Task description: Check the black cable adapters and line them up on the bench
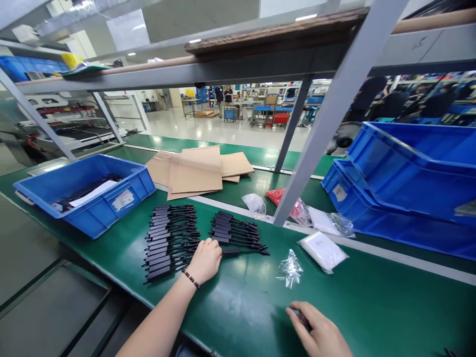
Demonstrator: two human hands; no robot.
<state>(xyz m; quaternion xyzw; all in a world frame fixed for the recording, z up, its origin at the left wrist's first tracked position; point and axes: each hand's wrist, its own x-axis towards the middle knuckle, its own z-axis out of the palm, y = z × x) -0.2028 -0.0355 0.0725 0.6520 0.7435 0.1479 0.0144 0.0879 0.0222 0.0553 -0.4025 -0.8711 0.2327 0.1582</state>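
My left hand [206,260], with a beaded bracelet at the wrist, is closed over one end of a black box with a cable [238,252]; its cable end points right. This piece lies at the front of a short row of like black boxes with cables [226,229]. To the left is a longer row of the same pieces [159,248]. My right hand [316,329] is above the green table [245,302] at the lower right. Its thumb and fingers are curled towards each other around something dark I cannot make out. Beyond it lies a small pile of clear, shiny strips [290,269].
A blue bin [122,198] with black parts and paper stands left. Flat cardboard [197,171] lies behind the rows. White packet [323,251], red bag [275,196] and small clear bag [255,204] lie near a grey post [323,134]. Stacked blue bins [405,183] stand right.
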